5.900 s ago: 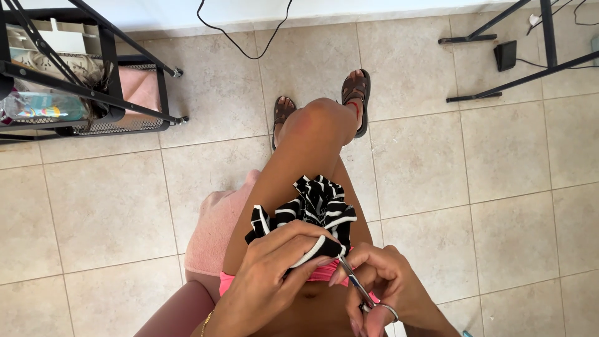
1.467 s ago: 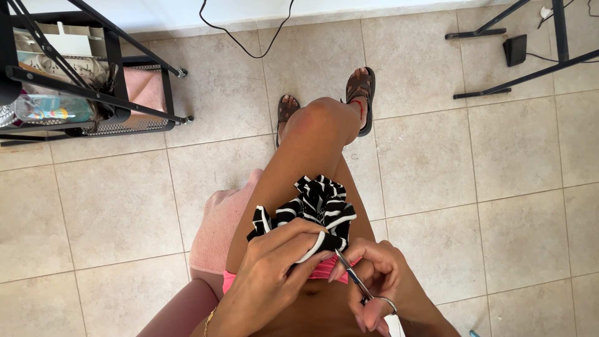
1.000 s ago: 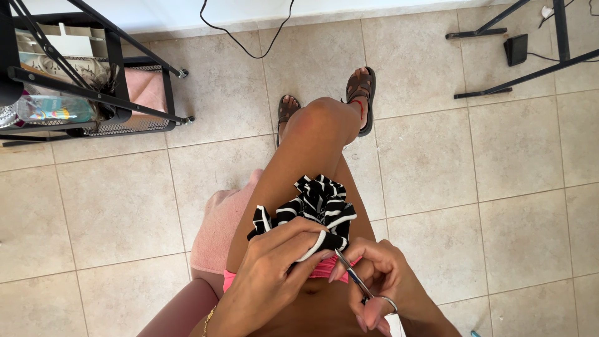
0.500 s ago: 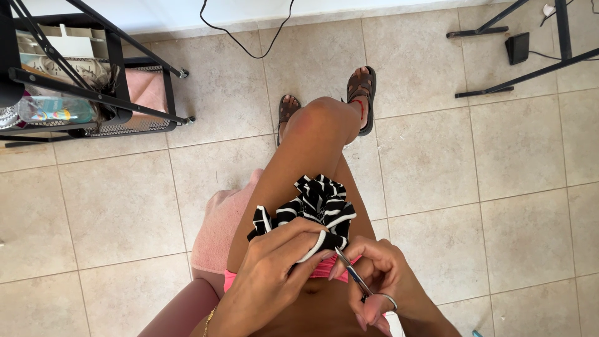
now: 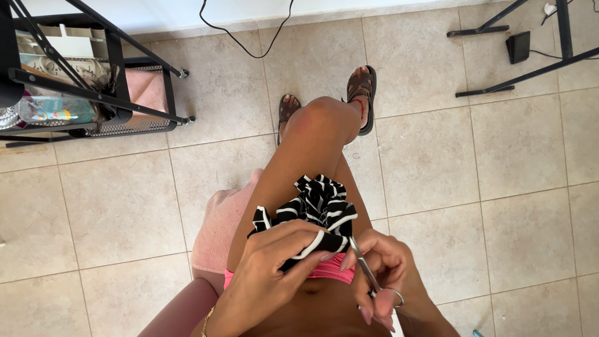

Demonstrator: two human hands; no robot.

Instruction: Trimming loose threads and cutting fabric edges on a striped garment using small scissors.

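Scissors of small thin silver metal (image 5: 365,269), gripped in the right hand (image 5: 380,271), slant up-left from the lower centre of the frame, tips touching the lower right edge of the bunched black-and-white striped fabric scrunchie (image 5: 315,209) pinched by the left hand (image 5: 274,265).

Hands (image 5: 281,262) with striped fabric (image 5: 315,206), scissors (image 5: 368,271)

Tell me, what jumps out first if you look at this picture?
The black-and-white striped cloth bunched on the person's lap, pinched at its near edge by the left hand. Right beside it, the right hand holds small scissors, tips at the cloth. Farther off, brown sandals stand on the beige floor tiles.
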